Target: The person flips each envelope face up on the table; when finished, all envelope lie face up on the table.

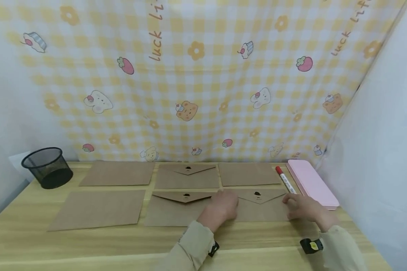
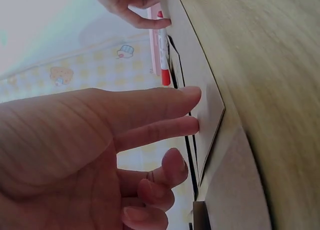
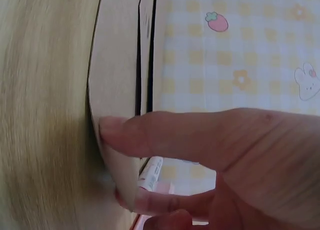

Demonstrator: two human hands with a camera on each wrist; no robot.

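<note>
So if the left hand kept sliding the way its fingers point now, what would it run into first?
The left hand points away across the front-right kraft envelope, toward the wall. Going straight on, it would likely meet the back-row plain envelope first, then the checked cloth. The red-capped marker lies off to the right.

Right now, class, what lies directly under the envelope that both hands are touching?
Under the envelope only the wooden table shows around its edges. The left hand presses its left end; the right hand pinches its lifted right edge. Anything beneath its middle is covered.
</note>
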